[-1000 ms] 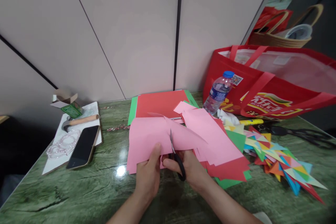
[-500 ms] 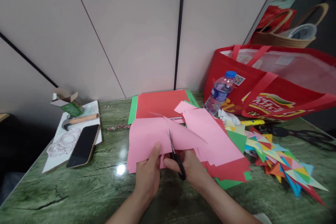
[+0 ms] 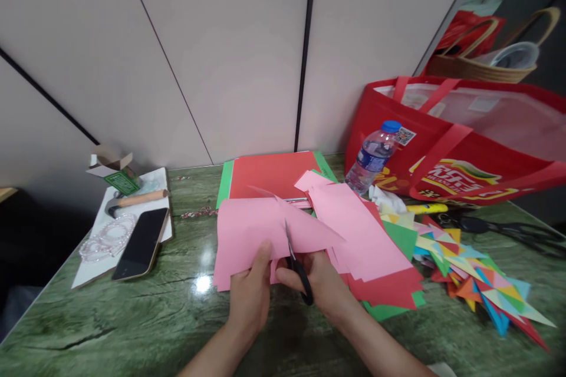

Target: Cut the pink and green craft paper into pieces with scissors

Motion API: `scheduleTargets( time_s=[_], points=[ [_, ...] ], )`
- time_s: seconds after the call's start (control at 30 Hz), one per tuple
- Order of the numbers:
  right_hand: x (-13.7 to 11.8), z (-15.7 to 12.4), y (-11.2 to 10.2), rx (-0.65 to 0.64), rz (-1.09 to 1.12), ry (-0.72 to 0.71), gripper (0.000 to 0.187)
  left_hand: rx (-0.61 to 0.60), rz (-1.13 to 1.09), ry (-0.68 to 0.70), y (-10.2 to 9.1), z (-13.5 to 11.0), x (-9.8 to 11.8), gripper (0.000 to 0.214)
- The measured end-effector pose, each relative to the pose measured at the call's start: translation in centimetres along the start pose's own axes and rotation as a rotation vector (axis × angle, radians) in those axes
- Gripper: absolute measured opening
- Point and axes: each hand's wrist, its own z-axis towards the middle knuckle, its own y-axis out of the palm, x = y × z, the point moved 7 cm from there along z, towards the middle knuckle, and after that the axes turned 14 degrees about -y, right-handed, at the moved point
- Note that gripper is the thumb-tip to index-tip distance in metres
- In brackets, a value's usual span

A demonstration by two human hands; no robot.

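Scissors point(image 3: 295, 259) in curled right hand point(image 3: 325, 285)

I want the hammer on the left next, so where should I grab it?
Take the hammer by its bare wooden handle, coming from above at the right end. It lies flat on the white sheet; the box crowds its metal head, the phone lies nearer you.

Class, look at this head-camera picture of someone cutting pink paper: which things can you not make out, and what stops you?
- Scissors: the handles are hidden by the right hand.
- Pink paper: its near edge is covered by the left hand.
- Red bag: cut off by the right edge; its printed words are too small to read.
- Green box: the label is too small to read.
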Motion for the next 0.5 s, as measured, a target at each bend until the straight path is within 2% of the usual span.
scheduleTargets(
  time_s=[0.13, 0.43, 0.5],
  points=[
    [0.05, -0.05, 0.00, -0.004, -0.031, 0.018, 0.027, -0.059, 0.025, 0.003, 0.55, -0.16, 0.08, 0.018],
    [-0.04, -0.05, 0.06, -0.006, -0.055, 0.039, 0.019, -0.121, 0.102, -0.044, 1.05, -0.28, -0.50, 0.023],
    [-0.01, -0.04, 0.03, 0.009, -0.037, 0.039, 0.020, -0.104, 0.088, -0.038, 0.86, -0.22, -0.49, 0.023]
  ],
)
